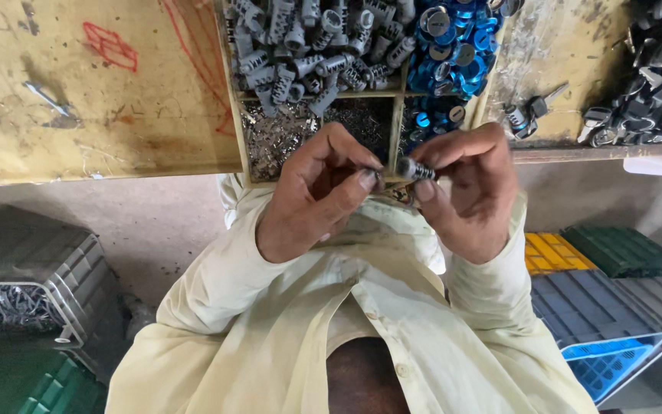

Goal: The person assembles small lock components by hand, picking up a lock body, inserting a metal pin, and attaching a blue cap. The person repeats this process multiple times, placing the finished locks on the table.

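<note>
Right now both hands are working on one small grey cylinder (415,169), held up between them just in front of the divided tray (397,115) at the near edge of the worktop (101,100). The right hand (473,192) is pinching the cylinder between thumb and forefinger, its grip closed tight around the ribbed body. The left hand (312,195) is pressing thumb and fingertips together at the cylinder's left end; whether it is holding a tiny part there cannot be told, since the fingers are hiding the spot.

As to progress, the piece in hand looks to be mid-assembly, neither laid down nor sorted. Behind it, one tray compartment is holding a heap of grey cylinders (316,46), another a heap of blue caps (453,38), and a lower one fine metal bits (277,134). Which heap is finished stock and which is waiting cannot be judged, so plenty seems left.
</note>
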